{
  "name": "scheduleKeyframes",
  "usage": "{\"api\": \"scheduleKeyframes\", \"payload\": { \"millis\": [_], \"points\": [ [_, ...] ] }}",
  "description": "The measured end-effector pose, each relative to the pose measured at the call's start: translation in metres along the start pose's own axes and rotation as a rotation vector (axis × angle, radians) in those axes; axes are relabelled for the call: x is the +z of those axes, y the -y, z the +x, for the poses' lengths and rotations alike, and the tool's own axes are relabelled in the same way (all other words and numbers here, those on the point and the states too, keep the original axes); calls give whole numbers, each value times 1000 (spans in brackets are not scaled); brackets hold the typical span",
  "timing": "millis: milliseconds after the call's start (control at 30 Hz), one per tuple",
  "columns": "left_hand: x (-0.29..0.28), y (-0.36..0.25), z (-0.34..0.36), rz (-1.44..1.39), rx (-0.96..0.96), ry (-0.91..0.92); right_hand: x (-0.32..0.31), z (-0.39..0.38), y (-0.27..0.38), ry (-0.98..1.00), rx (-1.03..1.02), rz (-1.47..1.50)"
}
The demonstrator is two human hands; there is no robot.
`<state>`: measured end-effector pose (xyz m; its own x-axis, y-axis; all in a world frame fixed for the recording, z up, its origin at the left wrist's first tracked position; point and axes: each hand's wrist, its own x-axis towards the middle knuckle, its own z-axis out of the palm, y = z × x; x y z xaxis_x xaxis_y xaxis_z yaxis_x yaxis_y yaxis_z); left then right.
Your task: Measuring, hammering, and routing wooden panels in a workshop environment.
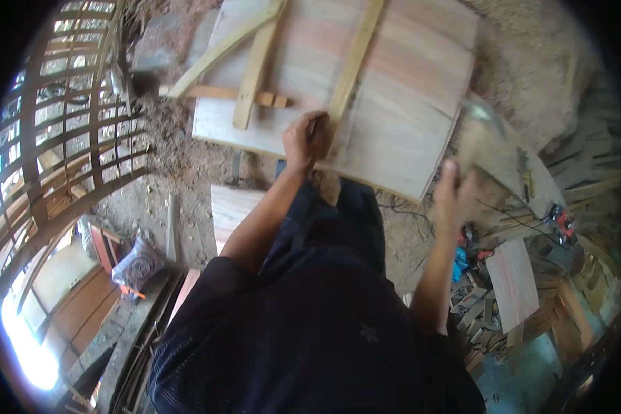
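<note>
A pale plywood panel (407, 83) lies in front of me with light wooden strips fixed across it. My left hand (306, 141) is closed at the lower end of the right-hand strip (355, 48), near the panel's bottom edge; what its fingers hold is too small to make out. My right hand (454, 193), smeared by motion, grips a hammer beside the panel's right edge, its blurred metal head (486, 114) raised up and to the right. A diagonal strip (214, 52) and a short orange-toned batten (269, 99) are on the left part of the panel.
A woven lattice (62, 117) stands at the left, above a patterned cushion (134, 265). Another board (224, 210) lies beside my legs. At the right are a red power tool (559, 224) with a cord, a blue object (460, 262), a loose board (510, 283) and several scrap wood pieces (476, 314).
</note>
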<state>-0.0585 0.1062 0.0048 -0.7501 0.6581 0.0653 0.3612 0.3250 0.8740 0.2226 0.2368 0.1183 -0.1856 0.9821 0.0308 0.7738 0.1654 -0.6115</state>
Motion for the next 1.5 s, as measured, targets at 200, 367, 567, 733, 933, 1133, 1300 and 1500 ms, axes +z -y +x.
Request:
{"api": "scheduleKeyframes", "payload": {
  "millis": [200,367,567,733,933,1133,1300,1500],
  "points": [
    [42,-20,12,240,342,124,30,16,77,310,257,313],
    [60,-22,17,265,201,45,9,8,43,110,50,281],
    [97,-51,39,98,210,25,-31,1,-11,163,345,221],
    [136,-71,95,53,201,55,-39,-10,-53,83,486,95],
    [135,-69,130,-185,62,123,-41,-6,-55,100,549,225],
    [116,-52,98,-202,-105,190,-35,-1,-48,91,425,233],
    [116,-65,99,-83,177,109,-31,1,-48,98,309,216],
    [116,-63,98,-105,200,130,-34,-3,-38,121,427,328]
  ]
}}
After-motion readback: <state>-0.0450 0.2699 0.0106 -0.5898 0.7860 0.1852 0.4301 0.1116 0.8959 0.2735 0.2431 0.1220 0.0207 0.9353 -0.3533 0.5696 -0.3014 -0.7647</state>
